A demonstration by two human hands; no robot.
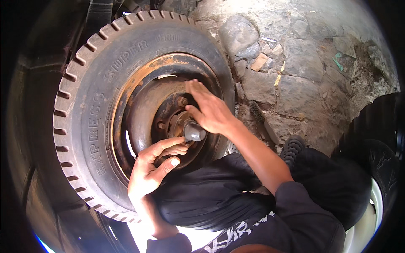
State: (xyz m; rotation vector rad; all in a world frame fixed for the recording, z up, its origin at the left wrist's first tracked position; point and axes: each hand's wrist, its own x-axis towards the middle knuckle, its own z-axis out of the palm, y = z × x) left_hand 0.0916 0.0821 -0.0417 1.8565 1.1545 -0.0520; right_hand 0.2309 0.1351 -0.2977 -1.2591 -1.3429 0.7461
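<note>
While the right hand (209, 110) lies flat and unclenched against the rusty steel rim (139, 95), the left hand (152, 170), fingers loosely curled, grasps nothing beside a smooth grey metal hub cap (194, 131) at the centre of the knobbly rubber tyre (90, 114).

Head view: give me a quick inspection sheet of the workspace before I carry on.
Surface: stone ground, cracked, dusty, uneven.
Job's things: tyre on a rusty rim; hub with lug nuts showing; grey socket-like piece over the hub centre.
Clutter: loose stones, small scraps of litter.
Hands: left hand at the lower hub, fingers curled, nothing clearly held; right hand open, flat over the hub, thumb beside the grey piece.
Cables: nothing seen.
Surroundings: a second tyre at the right edge; the person's shoe and dark trousers below.
</note>
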